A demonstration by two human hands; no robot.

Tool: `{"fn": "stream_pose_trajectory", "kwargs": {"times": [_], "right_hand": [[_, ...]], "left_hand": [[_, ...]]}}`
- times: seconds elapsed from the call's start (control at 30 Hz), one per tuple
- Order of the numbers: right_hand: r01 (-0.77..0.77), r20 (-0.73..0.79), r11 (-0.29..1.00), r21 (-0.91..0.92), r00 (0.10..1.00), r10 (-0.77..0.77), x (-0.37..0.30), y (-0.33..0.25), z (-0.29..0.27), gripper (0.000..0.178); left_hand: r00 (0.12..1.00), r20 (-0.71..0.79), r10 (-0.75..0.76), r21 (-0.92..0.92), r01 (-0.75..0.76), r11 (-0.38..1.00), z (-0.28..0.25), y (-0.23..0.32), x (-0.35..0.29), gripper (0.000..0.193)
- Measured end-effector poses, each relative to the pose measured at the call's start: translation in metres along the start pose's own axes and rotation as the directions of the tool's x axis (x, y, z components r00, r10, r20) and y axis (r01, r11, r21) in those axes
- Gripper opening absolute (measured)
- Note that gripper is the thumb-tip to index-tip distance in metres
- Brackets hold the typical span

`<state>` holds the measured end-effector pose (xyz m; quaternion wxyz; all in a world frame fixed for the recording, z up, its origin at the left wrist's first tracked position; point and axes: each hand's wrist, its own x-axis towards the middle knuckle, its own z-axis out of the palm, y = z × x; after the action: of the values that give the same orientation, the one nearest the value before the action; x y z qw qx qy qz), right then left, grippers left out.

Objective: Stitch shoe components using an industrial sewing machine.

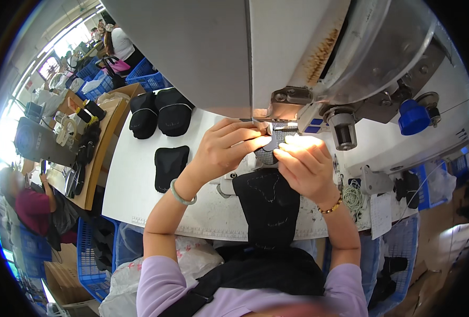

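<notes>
Under the head of a sewing machine point(292, 105), both my hands are close together beside the lit needle area. My left hand point(226, 145) is closed, with thumb and fingertips pinching the edge of a small grey fabric piece point(266, 156). Opposite it, my right hand point(305, 165) pinches the same piece near its right edge; bright lamp light washes out those fingertips. Below them a black fabric panel point(268, 206) with pale outline marks hangs over the table's front edge. Whether the grey piece is joined to this panel I cannot tell.
Two black stacks of cut pieces point(174, 112) and another black piece point(171, 168) lie on the white table point(134, 185) at left. A coil of pale cord point(354, 199) sits at right. Blue crates point(93, 259) flank me. A person in a dark red top point(32, 210) is at far left.
</notes>
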<state>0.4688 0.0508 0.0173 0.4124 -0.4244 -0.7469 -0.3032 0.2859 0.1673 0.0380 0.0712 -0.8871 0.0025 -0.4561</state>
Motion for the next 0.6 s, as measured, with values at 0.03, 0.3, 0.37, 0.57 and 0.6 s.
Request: {"fn": "stream_pose_trajectory", "kwargs": {"times": [0.03, 0.3, 0.37, 0.57, 0.6], "right_hand": [[-0.004, 0.011, 0.999, -0.04, 1.0, 0.004, 0.001, -0.004, -0.001, 0.024], [-0.054, -0.032, 0.993, -0.101, 0.998, 0.051, 0.005, -0.013, 0.006, 0.025], [-0.066, -0.039, 0.992, -0.104, 0.997, 0.062, 0.003, -0.013, 0.006, 0.026], [-0.136, -0.053, 0.987, -0.081, 0.99, 0.133, -0.003, -0.012, 0.01, 0.028], [-0.153, -0.036, 0.985, -0.081, 0.988, 0.151, -0.005, -0.012, 0.01, 0.03]], "left_hand": [[0.999, 0.002, -0.053, -0.052, 0.053, 0.997, -0.001, 0.0, 0.0, 0.03], [0.96, -0.056, -0.274, -0.242, 0.253, 0.937, 0.01, -0.005, -0.008, 0.031], [0.955, -0.071, -0.289, -0.235, 0.265, 0.935, 0.011, -0.002, -0.006, 0.031], [0.945, -0.098, -0.313, -0.202, 0.289, 0.936, 0.012, -0.001, -0.007, 0.03], [0.934, -0.089, -0.346, -0.225, 0.319, 0.92, 0.013, -0.001, -0.007, 0.03]]}}
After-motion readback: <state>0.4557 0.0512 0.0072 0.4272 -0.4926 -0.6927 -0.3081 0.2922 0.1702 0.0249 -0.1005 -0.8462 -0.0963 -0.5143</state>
